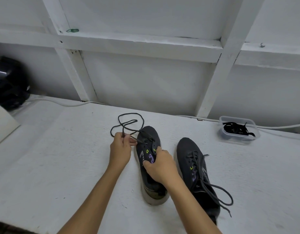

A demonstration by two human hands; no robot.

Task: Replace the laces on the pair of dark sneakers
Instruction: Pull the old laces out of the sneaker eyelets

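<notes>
Up close, a white painted table (pixel 61 166) carries everything, its surface scuffed and flecked with small dark marks, and it butts against a white panelled wall (pixel 146 81) crossed by wooden battens. At the middle of the table stands the left sneaker (pixel 149 166), dark with purple and lime marks, toe toward the wall. The right hand (pixel 160 167) grips this sneaker across its tongue, thumb and fingers curled over the upper. Just left of the sneaker, the left hand (pixel 121 149) pinches a dark lace (pixel 129 122) with curled fingers; the lace runs from the front eyelets and loops loosely over the table toward the wall. Right of that sneaker, apart from it, lies the second sneaker (pixel 196 171), laced, its ends trailing loose. Farther right, near the wall, a clear plastic tub (pixel 237 130) holds black laces (pixel 237 129). A white cable (pixel 64 103) runs along the table's far edge, and far left of the sneaker sits a black bag (pixel 9 81).
</notes>
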